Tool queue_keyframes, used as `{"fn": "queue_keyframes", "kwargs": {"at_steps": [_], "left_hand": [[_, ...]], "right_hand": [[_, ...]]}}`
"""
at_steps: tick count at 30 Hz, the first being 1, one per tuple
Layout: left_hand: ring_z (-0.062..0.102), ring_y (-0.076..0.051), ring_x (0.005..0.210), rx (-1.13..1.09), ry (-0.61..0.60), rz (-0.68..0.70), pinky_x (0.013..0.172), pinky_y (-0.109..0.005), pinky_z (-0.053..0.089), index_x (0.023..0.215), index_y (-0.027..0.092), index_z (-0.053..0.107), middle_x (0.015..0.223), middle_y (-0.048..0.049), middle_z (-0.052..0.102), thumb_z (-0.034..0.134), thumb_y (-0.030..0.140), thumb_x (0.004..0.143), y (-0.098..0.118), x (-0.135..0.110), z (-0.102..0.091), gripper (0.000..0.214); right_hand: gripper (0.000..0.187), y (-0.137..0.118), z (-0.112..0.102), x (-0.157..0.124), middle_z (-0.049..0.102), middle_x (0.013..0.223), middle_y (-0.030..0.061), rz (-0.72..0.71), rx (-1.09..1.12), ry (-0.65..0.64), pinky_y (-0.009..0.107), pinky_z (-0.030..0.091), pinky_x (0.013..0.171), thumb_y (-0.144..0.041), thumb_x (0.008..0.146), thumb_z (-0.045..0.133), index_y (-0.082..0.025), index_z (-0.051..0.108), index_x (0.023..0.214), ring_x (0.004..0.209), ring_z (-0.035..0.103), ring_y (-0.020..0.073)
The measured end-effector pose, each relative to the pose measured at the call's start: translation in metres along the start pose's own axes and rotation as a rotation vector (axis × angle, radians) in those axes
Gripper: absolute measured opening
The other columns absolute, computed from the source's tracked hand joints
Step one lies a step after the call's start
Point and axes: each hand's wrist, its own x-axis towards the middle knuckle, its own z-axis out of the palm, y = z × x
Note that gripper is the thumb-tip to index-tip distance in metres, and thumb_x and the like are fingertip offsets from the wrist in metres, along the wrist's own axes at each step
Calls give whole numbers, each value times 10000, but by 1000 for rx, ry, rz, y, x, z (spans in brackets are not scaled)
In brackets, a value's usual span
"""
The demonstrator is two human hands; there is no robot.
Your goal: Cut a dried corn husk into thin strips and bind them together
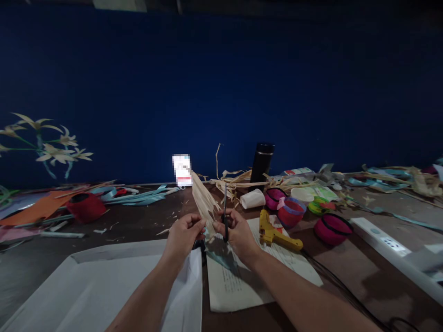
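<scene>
My right hand [238,233] is closed around a pair of dark scissors [225,212], whose blades point up and away from me. Close by, my left hand [185,235] has its thumb and fingers pinched together; whatever small piece they hold is too dim to make out. Pale dried husk strips [205,198] fan out just beyond and between the two hands, with their near end close to my fingertips. Below the hands lies a printed sheet [238,295], and small pale scraps are scattered around.
A yellow glue gun [277,235] rests on the paper, its cord trailing right. Past it stand a white cup [252,199], a black bottle [263,163] and several small coloured pouches. At left are a white sheet [114,286], a red pouch [86,206] and husk flowers [57,152]. A power strip [384,242] lies right.
</scene>
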Motion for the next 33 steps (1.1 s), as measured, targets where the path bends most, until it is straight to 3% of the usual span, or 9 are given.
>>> {"fn": "queue_keyframes", "kwargs": {"at_steps": [6, 12, 19, 26, 33], "left_hand": [[589, -145, 659, 1, -114, -58, 571, -244, 491, 823, 149, 643, 752, -38, 649, 693, 456, 615, 2, -6, 5, 374], [527, -107, 506, 78, -63, -14, 495, -210, 423, 622, 143, 631, 554, 5, 603, 704, 440, 597, 0, -1, 5, 307], [445, -83, 432, 186, 20, 53, 447, -195, 335, 567, 151, 599, 453, 31, 531, 679, 439, 624, 1, -2, 1, 305], [466, -90, 465, 20, -74, -44, 461, -197, 357, 635, 142, 629, 512, 19, 549, 691, 446, 601, -5, 2, 4, 312], [467, -100, 496, 74, -81, 2, 467, -198, 377, 639, 154, 616, 543, 22, 538, 655, 449, 646, -6, 1, 6, 297]], "right_hand": [[394, -1, 0, -2, 562, 671, -39, -19, -35, -5, 205, 403, 543, -244, 532, 766, -192, 544, 854, 598, 510, 103], [388, 3, 0, -1, 553, 662, -41, 14, 18, -31, 189, 389, 528, -234, 540, 771, -181, 552, 855, 589, 496, 89], [402, 2, 0, -4, 564, 681, -39, 20, -17, -115, 188, 391, 521, -229, 574, 757, -186, 551, 916, 588, 493, 87], [399, 0, 2, -4, 556, 641, -42, 63, -10, -17, 202, 405, 513, -253, 539, 775, -185, 536, 852, 566, 502, 97], [414, 7, -1, -1, 574, 654, -34, 50, -14, -13, 220, 408, 552, -253, 542, 785, -189, 545, 873, 594, 512, 108]]}}
